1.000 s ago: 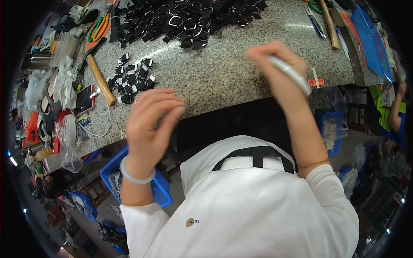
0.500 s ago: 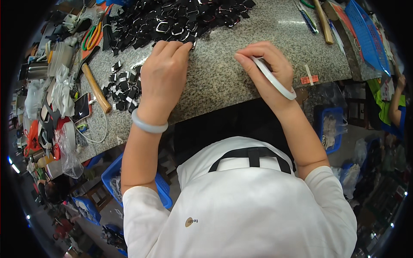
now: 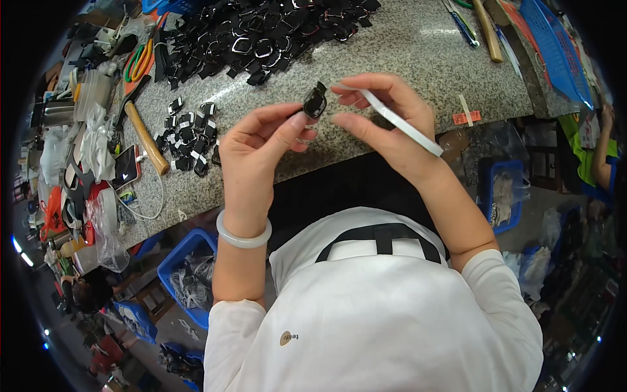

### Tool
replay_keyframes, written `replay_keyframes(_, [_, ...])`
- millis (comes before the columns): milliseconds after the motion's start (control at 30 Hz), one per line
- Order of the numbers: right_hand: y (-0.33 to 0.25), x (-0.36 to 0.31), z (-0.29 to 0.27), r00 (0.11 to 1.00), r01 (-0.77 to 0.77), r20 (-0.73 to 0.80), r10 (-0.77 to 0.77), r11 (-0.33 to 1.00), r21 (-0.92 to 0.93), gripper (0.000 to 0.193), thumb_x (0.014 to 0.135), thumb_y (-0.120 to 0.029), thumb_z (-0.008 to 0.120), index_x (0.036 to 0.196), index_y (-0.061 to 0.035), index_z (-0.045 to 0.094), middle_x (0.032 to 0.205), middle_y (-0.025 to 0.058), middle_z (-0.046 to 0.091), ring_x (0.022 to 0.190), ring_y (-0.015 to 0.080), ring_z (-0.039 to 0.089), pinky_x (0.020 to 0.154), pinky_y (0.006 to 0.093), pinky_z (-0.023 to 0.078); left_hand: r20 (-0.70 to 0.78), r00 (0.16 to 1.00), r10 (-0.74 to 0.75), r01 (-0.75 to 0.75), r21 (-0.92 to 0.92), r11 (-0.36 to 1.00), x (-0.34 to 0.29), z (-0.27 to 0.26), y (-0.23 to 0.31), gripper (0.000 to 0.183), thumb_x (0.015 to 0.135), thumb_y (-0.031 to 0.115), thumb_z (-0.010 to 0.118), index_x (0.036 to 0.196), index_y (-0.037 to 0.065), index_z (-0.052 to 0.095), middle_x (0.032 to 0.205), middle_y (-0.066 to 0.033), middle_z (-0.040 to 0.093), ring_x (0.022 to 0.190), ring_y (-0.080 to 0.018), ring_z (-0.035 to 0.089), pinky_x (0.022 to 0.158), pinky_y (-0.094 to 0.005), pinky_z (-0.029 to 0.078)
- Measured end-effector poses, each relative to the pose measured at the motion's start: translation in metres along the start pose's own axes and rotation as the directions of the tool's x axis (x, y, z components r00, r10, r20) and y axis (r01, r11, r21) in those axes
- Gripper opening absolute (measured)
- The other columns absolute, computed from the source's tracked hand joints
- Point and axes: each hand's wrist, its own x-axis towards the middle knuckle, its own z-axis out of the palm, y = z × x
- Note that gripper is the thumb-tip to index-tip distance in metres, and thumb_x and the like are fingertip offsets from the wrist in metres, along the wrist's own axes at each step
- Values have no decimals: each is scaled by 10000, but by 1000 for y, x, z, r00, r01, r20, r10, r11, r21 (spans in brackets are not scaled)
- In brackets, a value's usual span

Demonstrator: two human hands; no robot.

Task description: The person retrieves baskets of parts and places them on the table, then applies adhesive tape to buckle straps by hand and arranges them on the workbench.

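Above the near part of the speckled stone table point(image 3: 366, 55), my left hand point(image 3: 251, 157) pinches a short black strap piece with a dark ring buckle point(image 3: 315, 103) between thumb and fingers. My right hand point(image 3: 411, 153) faces it, thumb and index finger apart, just short of the buckle. A narrow white strip point(image 3: 400, 123), perhaps tape, runs from its fingertips across the hand toward the wrist; how the other fingers grip it is partly hidden. Beyond both hands lies a big heap of black strap pieces with metal buckles point(image 3: 261, 49). Left of my left hand is a smaller pile of black-and-white pieces point(image 3: 194, 134).
A wooden-handled hammer point(image 3: 147, 137), orange-handled scissors point(image 3: 140, 62) and a phone point(image 3: 126, 165) with a cable lie at left. At right are a blue basket point(image 3: 558, 59), a wooden handle point(image 3: 488, 32) and an orange label point(image 3: 467, 118). A blue bin point(image 3: 189, 274) stands below the table.
My left hand has come back from the heap's edge toward me, turned over, and now shows a buckled strap piece. My right hand has shifted slightly left toward it, its fingers spread wider.
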Motion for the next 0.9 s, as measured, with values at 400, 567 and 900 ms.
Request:
replay_keyframes(400, [-12, 0, 10, 978, -197, 126, 168, 942, 270, 412, 716, -75, 784, 1079, -58, 591, 1021, 39, 632, 936, 118, 595, 788, 236, 497, 112, 993, -29, 38, -77, 996, -16, -3, -1, 204, 845, 42, 655, 1027, -46, 630, 913, -114, 678, 791, -145, 655, 678, -225, 512])
replay_keyframes(567, [-10, -2, 11, 931, -347, 201, 304, 908, 236, 423, 693, -123, 809, 1061, -76, 606, 978, 13, 611, 927, 107, 573, 750, 222, 467, 139, 989, -46, 67, -150, 986, -19, -8, -5, 216, 858, 54, 638, 1055, -34, 624, 911, -110, 676, 801, -142, 650, 687, -232, 513])
replay_keyframes(900, [-15, -3, 14, 978, -178, 133, 158, 972, 154, 454, 730, -59, 768, 1133, -35, 559, 1096, 96, 634, 962, 141, 588, 835, 278, 482, 149, 985, -86, 118, -222, 968, -23, -9, -7, 229, 872, 67, 621, 1078, -33, 616, 926, -111, 674, 815, -144, 645, 703, -236, 505])
